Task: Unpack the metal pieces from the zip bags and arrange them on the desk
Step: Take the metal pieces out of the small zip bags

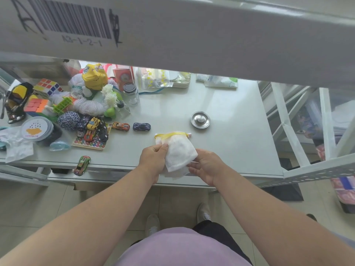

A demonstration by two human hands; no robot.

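Holding a white mesh bag (179, 150) between left hand (153, 158) and right hand (205, 166), fingers pinching it, with one metal disc (200, 120) out on the counter (240, 131), more seemingly remaining.

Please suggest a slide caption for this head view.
Both hands, left hand and right hand, hold a white mesh pouch above the cluttered grey desk.
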